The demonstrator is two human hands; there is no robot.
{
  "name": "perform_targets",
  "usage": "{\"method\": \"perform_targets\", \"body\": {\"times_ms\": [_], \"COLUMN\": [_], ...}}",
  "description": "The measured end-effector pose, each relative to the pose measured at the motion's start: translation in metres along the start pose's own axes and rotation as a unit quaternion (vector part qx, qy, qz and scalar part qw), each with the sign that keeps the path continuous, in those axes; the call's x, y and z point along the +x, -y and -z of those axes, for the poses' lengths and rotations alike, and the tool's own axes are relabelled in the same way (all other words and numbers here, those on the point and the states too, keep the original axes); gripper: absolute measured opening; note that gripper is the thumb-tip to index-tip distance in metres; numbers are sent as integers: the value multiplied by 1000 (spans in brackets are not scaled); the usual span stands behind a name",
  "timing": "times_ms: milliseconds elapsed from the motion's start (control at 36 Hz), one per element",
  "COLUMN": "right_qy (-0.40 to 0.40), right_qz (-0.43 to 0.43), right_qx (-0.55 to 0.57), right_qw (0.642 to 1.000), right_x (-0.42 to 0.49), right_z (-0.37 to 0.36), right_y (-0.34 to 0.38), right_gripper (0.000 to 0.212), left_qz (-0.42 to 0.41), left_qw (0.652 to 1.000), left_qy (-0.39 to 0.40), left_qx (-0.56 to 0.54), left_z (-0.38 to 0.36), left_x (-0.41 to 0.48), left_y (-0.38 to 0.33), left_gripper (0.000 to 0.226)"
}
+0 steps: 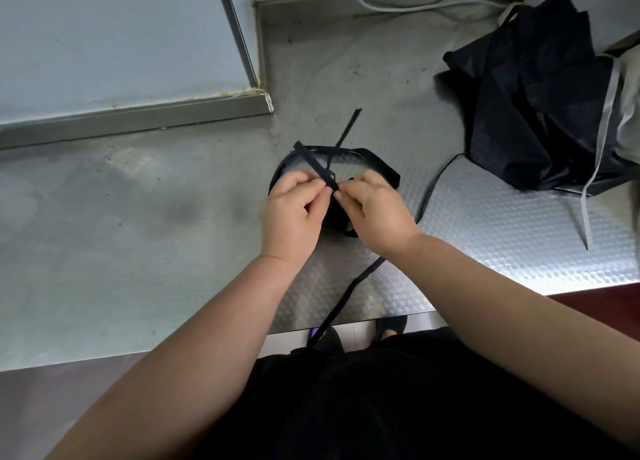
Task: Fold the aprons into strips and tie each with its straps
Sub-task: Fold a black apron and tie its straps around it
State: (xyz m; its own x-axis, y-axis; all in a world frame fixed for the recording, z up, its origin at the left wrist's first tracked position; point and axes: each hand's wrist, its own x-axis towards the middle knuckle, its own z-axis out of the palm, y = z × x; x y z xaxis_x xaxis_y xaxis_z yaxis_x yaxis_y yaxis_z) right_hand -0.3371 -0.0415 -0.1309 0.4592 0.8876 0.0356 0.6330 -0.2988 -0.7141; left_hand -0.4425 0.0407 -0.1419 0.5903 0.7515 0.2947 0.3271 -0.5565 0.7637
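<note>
A black apron folded into a small bundle lies on the steel counter, mostly hidden under my hands. Its thin black straps cross above it, and their two ends point away from me. My left hand and my right hand meet over the bundle, each pinching a strap where the two cross. A loop of strap curves round the far side. Another strap trails toward me and drops off the counter's front edge.
A heap of black aprons with grey straps sits at the back right. A raised steel ledge and a wall panel bound the far left. A white cable runs along the back. The counter's front edge is close to my body.
</note>
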Motion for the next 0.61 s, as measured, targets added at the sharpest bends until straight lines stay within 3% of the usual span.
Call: {"method": "perform_targets", "body": {"times_ms": [194,333,611], "right_qy": [-4,19,68], "right_qz": [-28,-14,-25], "right_qx": [21,4,-47], "right_qw": [999,1000,996], "right_x": [12,16,11], "right_z": [3,6,5], "right_y": [5,6,6], "right_gripper": [25,26,27], "left_qz": [-21,106,187], "left_qw": [1000,992,963], "left_qy": [7,26,85], "left_qx": [11,-63,-177], "left_z": [7,7,11], "left_x": [3,3,1], "left_y": [2,1,-4], "left_gripper": [26,23,21]}}
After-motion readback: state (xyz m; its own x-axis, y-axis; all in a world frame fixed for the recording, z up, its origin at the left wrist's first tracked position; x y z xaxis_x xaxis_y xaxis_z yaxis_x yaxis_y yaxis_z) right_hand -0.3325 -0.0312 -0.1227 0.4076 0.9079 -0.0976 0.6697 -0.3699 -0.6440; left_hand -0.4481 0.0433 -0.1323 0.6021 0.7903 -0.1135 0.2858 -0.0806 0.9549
